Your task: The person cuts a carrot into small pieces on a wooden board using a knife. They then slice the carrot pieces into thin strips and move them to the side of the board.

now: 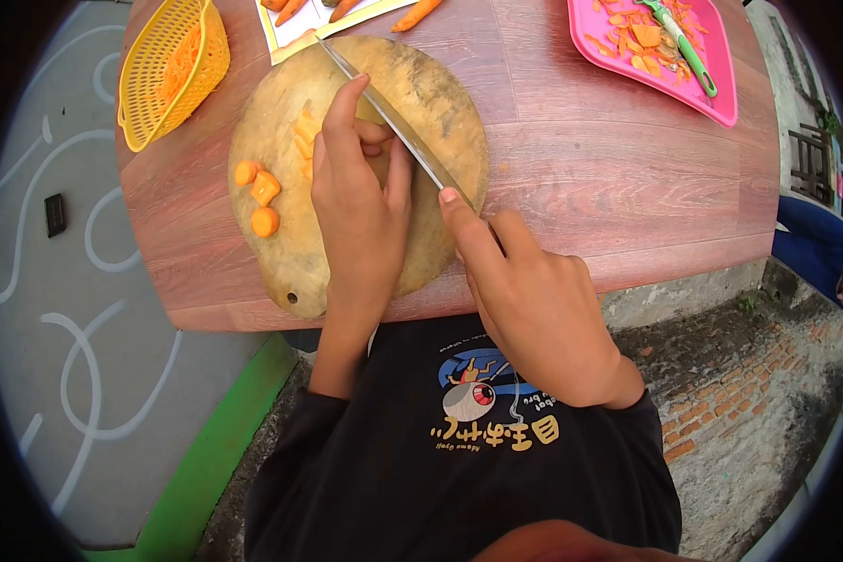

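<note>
My right hand (534, 290) grips a kitchen knife (393, 122), its forefinger laid along the back end of the blade. The blade slants up and left over a round wooden cutting board (421, 84). Just left of the blade is my left hand (361, 187), forefinger stretched up to the steel and the other fingers curled in. What those fingers hold, if anything, I cannot tell. Cut carrot sticks (304, 140) lie on the board, partly hidden behind that hand. Further left are a few short carrot chunks (265, 221).
A yellow basket (136, 103) with shredded carrot stands at the table's left edge. Whole carrots (417, 14) lie at the back, some on a white and yellow tray (286, 47). A pink tray (609, 61) at right holds carrot peelings and a green-handled peeler (688, 51).
</note>
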Demonstrator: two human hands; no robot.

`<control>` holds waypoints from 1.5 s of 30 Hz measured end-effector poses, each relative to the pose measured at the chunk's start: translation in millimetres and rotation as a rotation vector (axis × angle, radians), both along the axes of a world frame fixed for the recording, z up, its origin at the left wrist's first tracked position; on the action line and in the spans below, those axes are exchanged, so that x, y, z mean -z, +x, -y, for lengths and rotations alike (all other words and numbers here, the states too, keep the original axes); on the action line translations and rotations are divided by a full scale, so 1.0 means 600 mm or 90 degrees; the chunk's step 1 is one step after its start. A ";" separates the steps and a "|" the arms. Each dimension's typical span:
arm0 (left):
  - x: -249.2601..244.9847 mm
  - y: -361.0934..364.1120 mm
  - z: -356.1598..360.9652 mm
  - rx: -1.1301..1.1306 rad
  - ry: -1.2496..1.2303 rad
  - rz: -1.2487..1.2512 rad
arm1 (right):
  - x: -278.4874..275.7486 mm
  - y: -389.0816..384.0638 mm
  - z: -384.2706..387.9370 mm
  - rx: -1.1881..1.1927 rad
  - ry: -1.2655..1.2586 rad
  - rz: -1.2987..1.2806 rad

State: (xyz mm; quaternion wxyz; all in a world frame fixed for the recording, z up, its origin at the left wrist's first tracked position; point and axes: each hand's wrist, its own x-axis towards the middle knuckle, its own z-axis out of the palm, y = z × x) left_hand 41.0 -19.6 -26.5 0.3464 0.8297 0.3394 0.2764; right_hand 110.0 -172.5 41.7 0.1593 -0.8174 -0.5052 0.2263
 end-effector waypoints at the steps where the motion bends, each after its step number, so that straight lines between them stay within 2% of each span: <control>1: -0.001 0.000 0.001 -0.003 -0.016 0.001 | -0.002 0.002 0.000 -0.006 -0.005 -0.002; 5: -0.001 0.003 0.005 -0.018 -0.007 -0.003 | 0.006 0.012 0.002 -0.057 0.046 0.034; 10: -0.004 0.008 0.011 -0.035 -0.015 0.001 | 0.011 0.023 0.004 -0.061 0.062 -0.011; 17: 0.002 0.008 0.011 -0.046 -0.026 0.009 | 0.008 0.030 -0.003 -0.085 0.018 -0.025; 23: 0.004 0.006 0.012 -0.030 -0.005 0.017 | 0.014 0.028 -0.031 -0.047 0.051 -0.051; 25: 0.003 0.007 0.013 -0.034 -0.067 0.055 | -0.010 0.024 -0.026 -0.041 -0.021 -0.077; 29: 0.003 0.006 0.012 -0.019 -0.047 0.069 | 0.008 0.020 -0.037 -0.035 -0.028 -0.066; 31: 0.002 0.005 0.009 -0.012 -0.026 0.049 | 0.017 0.028 -0.045 -0.035 0.042 -0.087; 35: 0.002 0.004 0.008 -0.011 -0.027 0.062 | 0.002 0.021 -0.044 -0.033 -0.011 -0.068; 37: -0.002 0.004 0.008 -0.009 -0.034 0.047 | 0.023 0.024 -0.058 -0.038 0.027 -0.050; 41: 0.002 0.005 0.005 -0.004 -0.020 0.073 | 0.002 0.020 -0.054 -0.019 0.005 -0.071; 43: -0.003 0.005 0.009 -0.016 -0.089 0.061 | 0.027 0.022 -0.064 -0.032 0.031 -0.035; 45: -0.003 0.004 0.010 -0.011 -0.072 0.056 | 0.003 0.018 -0.055 -0.030 0.017 -0.035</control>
